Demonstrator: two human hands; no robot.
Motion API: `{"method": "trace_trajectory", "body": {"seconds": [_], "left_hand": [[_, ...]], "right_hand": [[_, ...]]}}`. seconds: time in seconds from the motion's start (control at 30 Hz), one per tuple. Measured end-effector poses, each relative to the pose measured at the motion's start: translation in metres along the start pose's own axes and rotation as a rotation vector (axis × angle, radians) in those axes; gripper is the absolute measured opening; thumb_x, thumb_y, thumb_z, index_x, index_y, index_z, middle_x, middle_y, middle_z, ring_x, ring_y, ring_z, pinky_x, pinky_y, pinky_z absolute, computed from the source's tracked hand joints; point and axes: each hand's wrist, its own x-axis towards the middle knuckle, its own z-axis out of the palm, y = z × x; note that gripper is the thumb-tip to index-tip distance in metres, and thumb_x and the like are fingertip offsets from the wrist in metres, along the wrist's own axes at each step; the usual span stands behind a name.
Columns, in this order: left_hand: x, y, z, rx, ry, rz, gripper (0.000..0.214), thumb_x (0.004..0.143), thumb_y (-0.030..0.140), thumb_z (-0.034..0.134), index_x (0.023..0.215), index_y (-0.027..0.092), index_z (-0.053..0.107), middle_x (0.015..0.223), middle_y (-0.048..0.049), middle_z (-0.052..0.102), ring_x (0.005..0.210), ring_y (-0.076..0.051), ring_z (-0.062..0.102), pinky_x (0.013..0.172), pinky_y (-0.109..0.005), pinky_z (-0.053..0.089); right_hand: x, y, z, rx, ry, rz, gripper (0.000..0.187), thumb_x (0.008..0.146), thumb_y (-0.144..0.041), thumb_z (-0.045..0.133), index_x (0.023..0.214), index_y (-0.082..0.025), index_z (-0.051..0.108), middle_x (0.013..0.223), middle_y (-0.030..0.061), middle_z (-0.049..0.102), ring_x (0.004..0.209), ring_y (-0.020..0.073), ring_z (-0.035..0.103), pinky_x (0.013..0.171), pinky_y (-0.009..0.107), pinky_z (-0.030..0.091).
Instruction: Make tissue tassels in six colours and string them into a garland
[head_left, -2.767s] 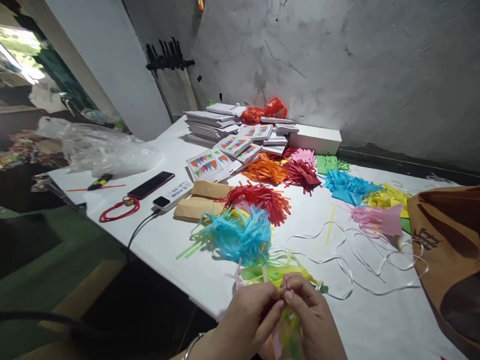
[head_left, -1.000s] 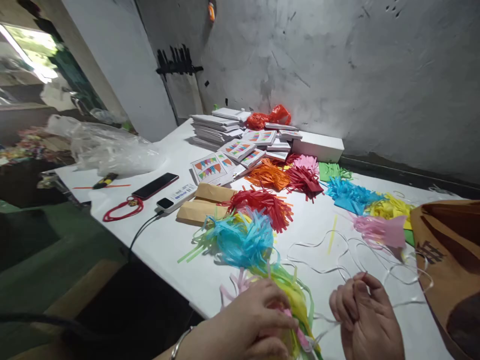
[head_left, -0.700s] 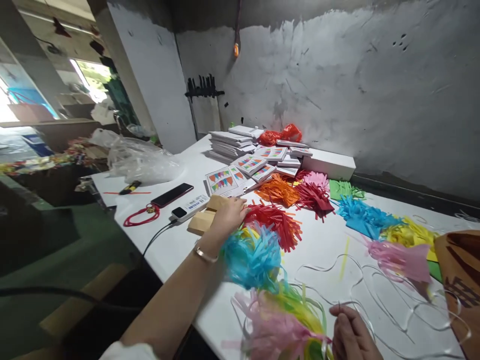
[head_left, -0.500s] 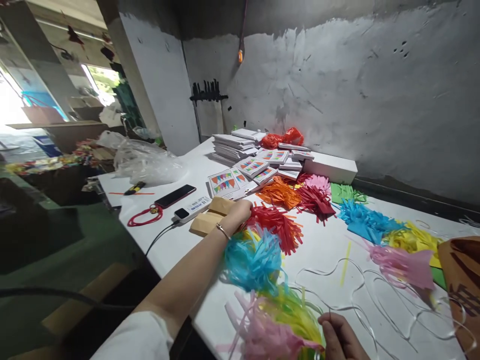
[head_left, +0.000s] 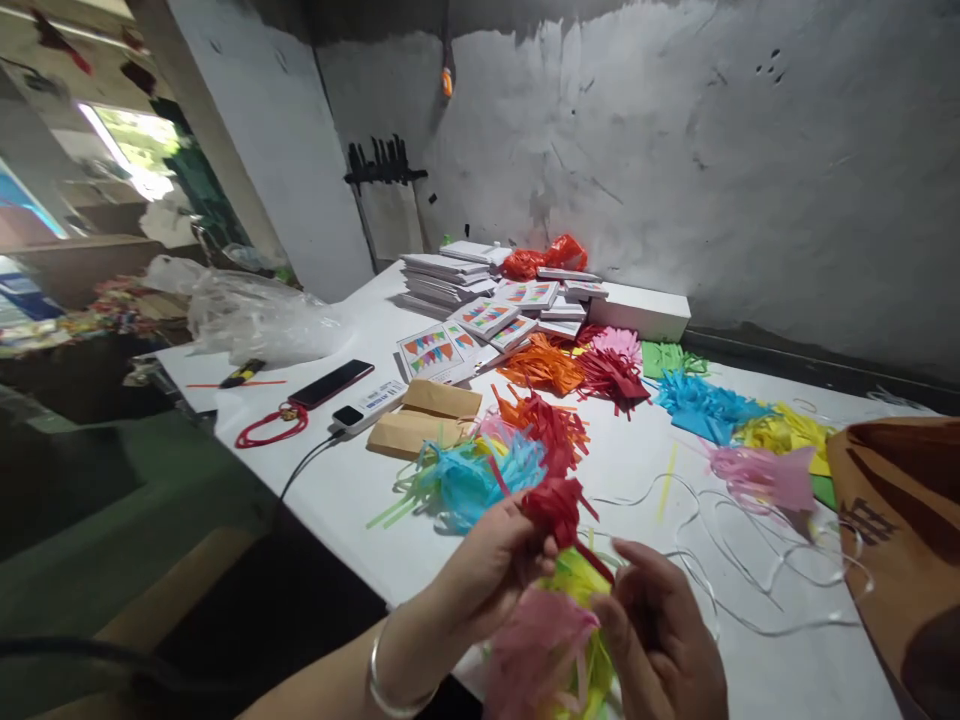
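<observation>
My left hand [head_left: 499, 560], with a silver bangle at its wrist, pinches a red tissue-paper tassel [head_left: 553, 508] above the near table edge. The tassel's narrow twisted tail points down and right. Close by, my right hand [head_left: 652, 625] has its thumb and fingers apart, with the tail's end between them; contact is unclear. Under the hands hang a pink tissue tassel [head_left: 534, 640] and a yellow-green one [head_left: 585, 580]. Just beyond lie a light blue tassel [head_left: 480, 480] and more red and orange tassels [head_left: 551, 430].
Thin white cord [head_left: 750, 560] loops across the right side, near a brown bag [head_left: 892, 520]. Folded brown paper [head_left: 420, 430], a phone [head_left: 331, 384] and a cabled white device [head_left: 367, 405] lie left. Printed white packets [head_left: 442, 350] and several coloured tassels [head_left: 712, 408] sit toward the wall.
My left hand has come back from the tassel pile with a red tassel, toward my right hand. My right hand has risen and its fingers have parted. The view has shifted right.
</observation>
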Motion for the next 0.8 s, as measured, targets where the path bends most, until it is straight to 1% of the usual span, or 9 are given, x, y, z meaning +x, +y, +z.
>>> {"method": "trace_trajectory", "body": {"seconds": [0.1,0.13,0.23,0.3,0.33,0.43,0.53,0.63,0.8], "left_hand": [[-0.024,-0.022,-0.003,0.008,0.037,-0.097,0.027,0.077,0.022,0.075,0.101,0.014,0.065,0.079,-0.0031,0.066,0.059,-0.008,0.059,0.056,-0.017,0.049],[-0.03,-0.024,-0.008,0.06,0.106,-0.009,0.033,0.079,0.023,0.074,0.11,0.017,0.063,0.087,-0.004,0.067,0.066,-0.011,0.063,0.061,-0.02,0.052],[-0.044,-0.026,-0.021,0.437,0.307,0.512,0.045,0.082,0.022,0.071,0.125,0.028,0.058,0.12,-0.0057,0.063,0.109,-0.021,0.062,0.092,-0.031,0.051],[-0.051,-0.027,-0.023,0.8,0.194,0.738,0.045,0.082,0.02,0.071,0.125,0.028,0.062,0.134,-0.007,0.058,0.128,-0.026,0.051,0.109,-0.037,0.04],[-0.053,-0.029,-0.022,0.94,0.076,0.752,0.043,0.083,0.019,0.07,0.124,0.028,0.064,0.134,-0.0079,0.059,0.129,-0.027,0.05,0.111,-0.04,0.037],[-0.053,-0.036,-0.016,0.969,-0.12,0.603,0.024,0.089,0.019,0.063,0.112,0.024,0.07,0.107,-0.0082,0.071,0.104,-0.023,0.064,0.095,-0.035,0.05],[-0.046,-0.04,-0.011,0.561,0.006,0.331,0.012,0.088,0.028,0.069,0.097,0.02,0.07,0.087,-0.0049,0.071,0.078,-0.016,0.066,0.072,-0.024,0.053],[-0.04,-0.039,-0.01,0.168,0.035,0.037,0.025,0.079,0.032,0.081,0.093,0.017,0.068,0.074,-0.0016,0.069,0.063,-0.009,0.062,0.064,-0.018,0.051],[-0.038,-0.038,-0.008,-0.035,0.0,-0.076,0.028,0.073,0.027,0.088,0.089,0.015,0.068,0.073,-0.0028,0.071,0.059,-0.006,0.064,0.062,-0.015,0.053]], "right_hand": [[0.009,-0.013,-0.006,0.076,-0.059,0.092,0.027,0.092,-0.047,0.063,0.086,-0.021,0.068,0.078,0.0035,0.064,0.071,0.0155,0.06,0.063,0.023,0.05],[0.011,-0.014,-0.009,0.112,-0.078,0.146,0.028,0.091,-0.048,0.063,0.084,-0.02,0.068,0.076,0.0033,0.064,0.07,0.0153,0.06,0.062,0.023,0.049],[0.01,-0.011,-0.014,0.254,-0.136,0.325,0.03,0.087,-0.049,0.069,0.083,-0.019,0.066,0.073,0.001,0.061,0.064,0.0124,0.055,0.057,0.021,0.046],[0.007,-0.009,-0.014,0.363,-0.205,0.418,0.03,0.085,-0.048,0.072,0.08,-0.019,0.064,0.071,-0.0007,0.058,0.061,0.0106,0.052,0.057,0.02,0.045],[0.006,-0.009,-0.013,0.405,-0.236,0.454,0.03,0.085,-0.048,0.072,0.079,-0.019,0.063,0.069,-0.0014,0.057,0.06,0.0101,0.051,0.058,0.02,0.046],[0.001,-0.007,-0.012,0.415,-0.246,0.5,0.029,0.085,-0.048,0.073,0.088,-0.021,0.065,0.077,-0.0002,0.062,0.067,0.0119,0.058,0.064,0.021,0.051],[-0.002,-0.002,-0.016,0.294,-0.24,0.481,0.037,0.089,-0.054,0.065,0.108,-0.023,0.066,0.097,0.0057,0.069,0.082,0.0178,0.066,0.073,0.026,0.055],[-0.008,0.003,-0.021,0.105,-0.279,0.375,0.04,0.095,-0.055,0.054,0.108,-0.021,0.071,0.1,0.0091,0.072,0.09,0.0217,0.069,0.079,0.029,0.057],[-0.017,0.005,-0.021,-0.168,-0.237,0.088,0.03,0.097,-0.042,0.053,0.104,-0.023,0.076,0.1,0.0085,0.076,0.088,0.0203,0.071,0.079,0.025,0.056]]}}
